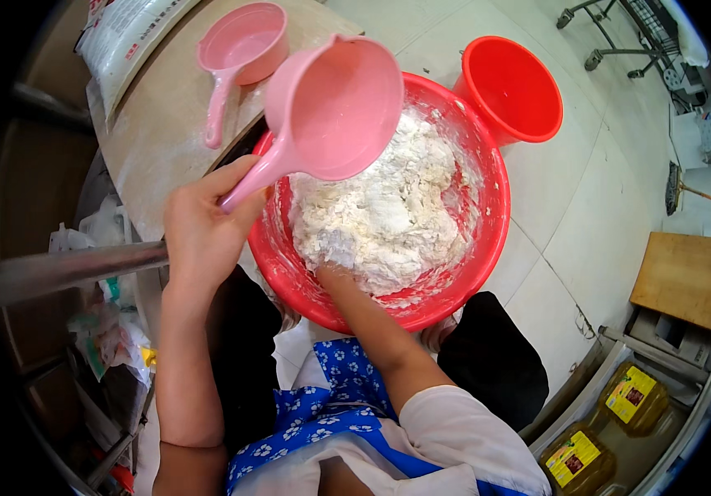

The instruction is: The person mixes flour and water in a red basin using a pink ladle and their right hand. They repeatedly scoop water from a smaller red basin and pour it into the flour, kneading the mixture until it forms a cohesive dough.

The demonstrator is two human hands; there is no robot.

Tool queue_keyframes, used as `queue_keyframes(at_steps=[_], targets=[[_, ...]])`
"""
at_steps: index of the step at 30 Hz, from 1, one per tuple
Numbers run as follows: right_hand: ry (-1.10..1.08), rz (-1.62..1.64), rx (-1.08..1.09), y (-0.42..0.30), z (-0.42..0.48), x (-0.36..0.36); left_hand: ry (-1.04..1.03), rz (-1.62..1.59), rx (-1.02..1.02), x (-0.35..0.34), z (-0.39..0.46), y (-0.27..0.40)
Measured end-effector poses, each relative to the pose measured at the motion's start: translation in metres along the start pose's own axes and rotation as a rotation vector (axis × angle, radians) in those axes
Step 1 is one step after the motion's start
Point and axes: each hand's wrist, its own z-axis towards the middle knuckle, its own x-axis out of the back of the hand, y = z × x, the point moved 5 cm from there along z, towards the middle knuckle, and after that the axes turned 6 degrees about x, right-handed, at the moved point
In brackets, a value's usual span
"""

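My left hand [213,214] grips the handle of a pink plastic dipper [343,111], tilted above the left side of a red plastic basin [497,204]. No contents show in the part of the dipper I can see. The basin stands between my knees and holds a shaggy mass of floury dough [393,217]. My right hand [334,251] is down in the near left part of the dough, coated in flour and wet dough. Its fingers are buried, so I cannot see whether they close on anything. Dough smears cling to the basin's inner wall.
A second pink dipper [247,46] sits on a flour-dusted board [151,142], beside a printed sack [135,43]. A red bucket [513,90] stands against the basin's far right. A metal bar [82,270] runs at left. Oil jugs [634,397] stand at lower right.
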Motion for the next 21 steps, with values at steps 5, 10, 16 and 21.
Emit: queue_keyframes(at_steps=[5,10,16,21], targets=[[0.016,-0.112,0.047,0.018,-0.036,0.007,0.048,0.136,0.028,0.021,-0.014,-0.008],[0.19,-0.225,0.143,-0.005,-0.085,0.088,0.064,0.155,0.089,0.02,-0.031,-0.002],[0.091,-0.542,0.215,-0.036,-0.158,0.169,0.087,0.266,-0.1,0.025,-0.073,-0.005],[0.294,-0.347,0.225,0.03,-0.145,0.144,0.285,0.433,-0.607,0.018,-0.102,0.012]])
